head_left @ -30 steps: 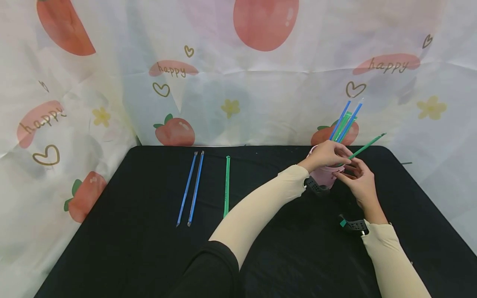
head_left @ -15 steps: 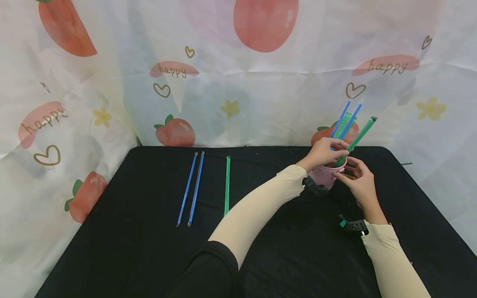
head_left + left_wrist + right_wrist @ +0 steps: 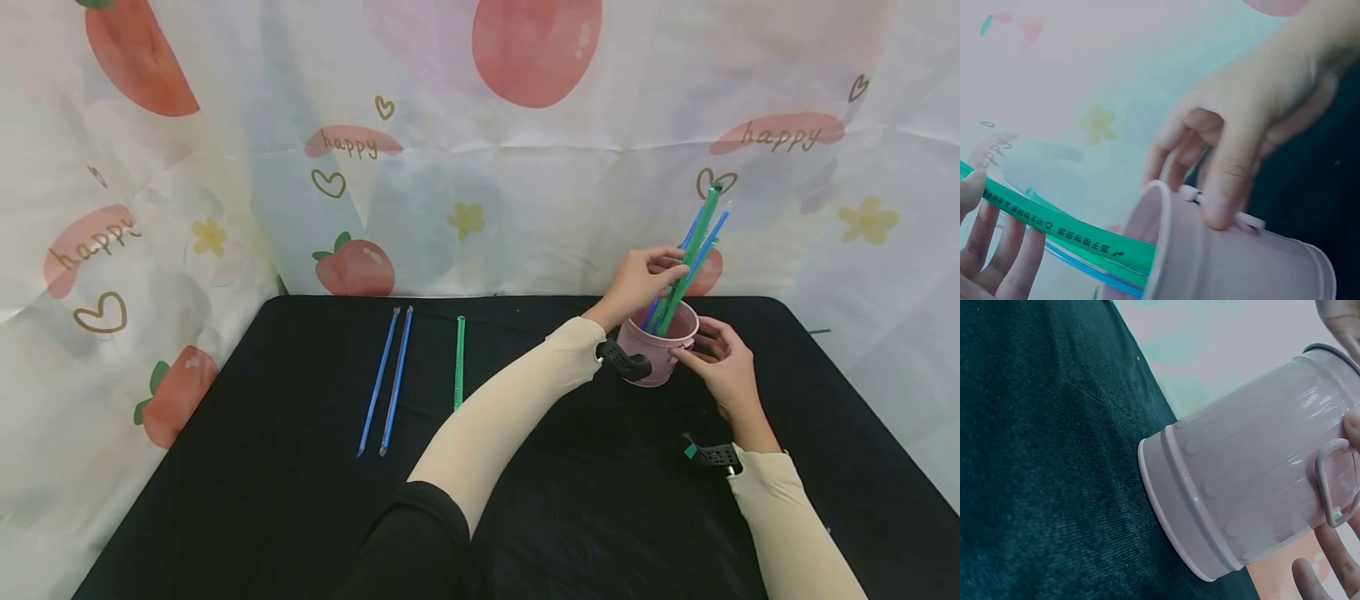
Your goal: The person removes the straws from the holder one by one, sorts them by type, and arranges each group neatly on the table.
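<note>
My left hand pinches a green-wrapped straw with dark printed characters. The straw's lower end is inside a pink bucket, and it leans slightly right. Other green straws and blue straws stand in the bucket too, partly hidden behind the held one. At the bucket's right side, my right hand holds it by the side handle, thumb on the outer wall near the rim. The bucket stands upright on the black cloth. Its inside bottom is hidden.
Two blue straws and one green straw lie on the black table to the left. My left forearm covers the green one's near end. A printed curtain hangs behind the table's back edge.
My left hand has raised the green straw from a rightward slant to nearly upright and moved slightly left and up, uncovering the bucket's rim. My right hand stays at the bucket.
</note>
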Demonstrator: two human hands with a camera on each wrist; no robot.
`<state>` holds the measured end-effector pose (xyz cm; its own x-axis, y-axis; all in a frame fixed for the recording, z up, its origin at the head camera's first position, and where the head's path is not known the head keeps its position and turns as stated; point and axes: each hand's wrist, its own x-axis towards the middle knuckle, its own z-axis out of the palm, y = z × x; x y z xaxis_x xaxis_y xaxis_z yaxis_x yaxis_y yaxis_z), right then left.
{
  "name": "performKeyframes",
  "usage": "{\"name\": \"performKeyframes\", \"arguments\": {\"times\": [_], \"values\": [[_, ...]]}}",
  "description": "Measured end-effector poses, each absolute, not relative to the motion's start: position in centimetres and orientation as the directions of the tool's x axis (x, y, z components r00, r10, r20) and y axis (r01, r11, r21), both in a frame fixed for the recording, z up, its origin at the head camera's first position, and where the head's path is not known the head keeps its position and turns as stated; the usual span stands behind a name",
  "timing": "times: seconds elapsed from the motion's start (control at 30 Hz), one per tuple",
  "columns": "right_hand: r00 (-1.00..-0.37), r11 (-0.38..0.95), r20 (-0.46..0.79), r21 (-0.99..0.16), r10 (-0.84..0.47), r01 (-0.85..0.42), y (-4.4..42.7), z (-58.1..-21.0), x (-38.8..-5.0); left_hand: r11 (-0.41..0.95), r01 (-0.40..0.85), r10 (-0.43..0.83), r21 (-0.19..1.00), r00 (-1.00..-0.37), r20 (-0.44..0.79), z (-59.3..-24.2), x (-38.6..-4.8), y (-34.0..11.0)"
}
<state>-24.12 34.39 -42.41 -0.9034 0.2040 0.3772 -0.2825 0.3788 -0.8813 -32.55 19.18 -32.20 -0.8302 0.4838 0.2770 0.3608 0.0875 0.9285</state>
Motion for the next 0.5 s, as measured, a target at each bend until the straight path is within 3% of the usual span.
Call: {"name": "performKeyframes", "arguments": {"times": [0.5], "values": [[-0.898,0.372,0.389,-0.88,0.204,-0.297,34.2,-42.2,-23.9,-0.072,0.33,0.368,0.941,-0.868,0.333,-28.5,-33.0,17.1]]}}
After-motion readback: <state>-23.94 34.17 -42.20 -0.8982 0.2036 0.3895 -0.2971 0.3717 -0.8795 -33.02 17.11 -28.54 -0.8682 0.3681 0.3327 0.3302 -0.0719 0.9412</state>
